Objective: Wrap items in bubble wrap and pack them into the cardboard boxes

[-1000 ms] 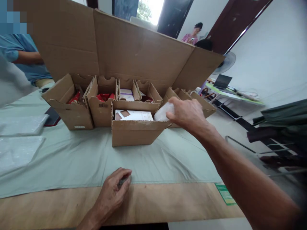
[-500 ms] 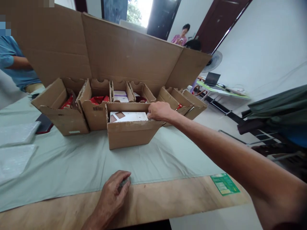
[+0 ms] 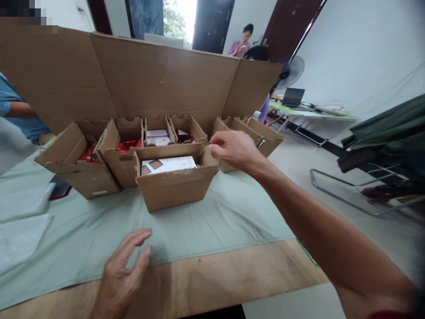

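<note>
My left hand hovers above the near table edge, thumb and fingers apart with nothing between them. A small open cardboard box stands before the other boxes on the cloth. Inside it lies a white box with brown diamond shapes. At the right end of the cardboard box is my right hand, its fingers loosely bent and nothing visible in them. The fingertips overlap the box's right rim in view; whether they touch it I cannot tell.
Behind stand several open cardboard boxes with red packets and cartons, backed by a tall cardboard panel. Clear plastic bags lie at left on the green cloth. A person's arm shows at far left; another person is behind.
My right hand has come off the small box's right rim and moved right. My left hand has moved left and its fingers have spread. The view has shifted a little.
</note>
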Demonstrator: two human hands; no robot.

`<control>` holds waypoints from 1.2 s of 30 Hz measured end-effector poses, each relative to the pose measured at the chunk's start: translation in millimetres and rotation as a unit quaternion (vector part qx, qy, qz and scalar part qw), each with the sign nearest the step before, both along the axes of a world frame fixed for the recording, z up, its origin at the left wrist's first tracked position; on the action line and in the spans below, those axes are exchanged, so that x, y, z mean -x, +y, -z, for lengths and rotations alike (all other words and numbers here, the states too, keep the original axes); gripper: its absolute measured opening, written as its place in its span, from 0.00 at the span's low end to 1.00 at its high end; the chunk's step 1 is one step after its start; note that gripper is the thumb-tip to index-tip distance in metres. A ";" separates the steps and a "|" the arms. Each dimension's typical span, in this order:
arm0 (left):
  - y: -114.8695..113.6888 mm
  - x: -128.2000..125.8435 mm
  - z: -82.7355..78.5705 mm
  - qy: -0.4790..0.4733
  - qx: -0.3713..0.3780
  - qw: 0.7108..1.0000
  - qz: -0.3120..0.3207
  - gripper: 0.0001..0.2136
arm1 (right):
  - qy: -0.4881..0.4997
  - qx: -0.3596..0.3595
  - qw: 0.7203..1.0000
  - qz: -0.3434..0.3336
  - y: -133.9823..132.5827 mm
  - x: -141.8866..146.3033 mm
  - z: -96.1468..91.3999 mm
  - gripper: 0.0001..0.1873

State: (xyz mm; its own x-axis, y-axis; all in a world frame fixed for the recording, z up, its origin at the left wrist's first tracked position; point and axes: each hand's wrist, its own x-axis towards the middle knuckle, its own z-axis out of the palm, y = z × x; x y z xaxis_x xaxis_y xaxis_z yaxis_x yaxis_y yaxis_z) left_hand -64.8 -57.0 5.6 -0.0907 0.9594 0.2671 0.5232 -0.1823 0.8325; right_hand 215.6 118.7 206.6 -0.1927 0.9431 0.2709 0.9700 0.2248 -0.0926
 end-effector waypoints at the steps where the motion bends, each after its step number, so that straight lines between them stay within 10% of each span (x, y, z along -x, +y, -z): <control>1: 5.5 10.5 -4.4 -0.006 0.021 0.999 -0.029 0.16 | 0.061 -0.040 0.997 -0.002 -10.4 -16.6 5.5 0.13; 5: 51.9 29.2 -19.9 -0.086 0.044 0.994 -0.055 0.34 | 0.243 -0.019 0.969 -0.025 -29.5 -55.2 62.3 0.14; 11: 112.1 -10.3 -34.3 -0.143 0.053 0.988 0.021 0.37 | 0.365 0.115 0.915 -0.128 -6.4 -15.8 132.5 0.31; 21: 12.7 -54.3 -19.8 -0.099 0.050 0.994 0.004 0.23 | 0.365 0.053 0.928 -0.047 -122.3 -65.1 134.4 0.16; 29: 54.3 -13.3 -61.7 -0.090 -0.012 0.995 -0.051 0.31 | 0.432 0.009 0.896 -0.099 -94.0 -12.1 121.3 0.21; 36: 14.1 -43.6 -41.2 -0.128 0.048 0.990 -0.021 0.25 | 0.399 -0.022 0.913 -0.086 -140.0 -42.7 129.3 0.12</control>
State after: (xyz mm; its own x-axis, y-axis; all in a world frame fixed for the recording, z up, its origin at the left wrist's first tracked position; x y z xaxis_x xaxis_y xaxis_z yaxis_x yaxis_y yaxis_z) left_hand -21.3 -43.0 46.8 -0.1847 0.9731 0.1380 0.2986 -0.0782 0.9512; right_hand 258.3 -21.4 77.2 -0.0607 0.9024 0.4265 0.5480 0.3873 -0.7414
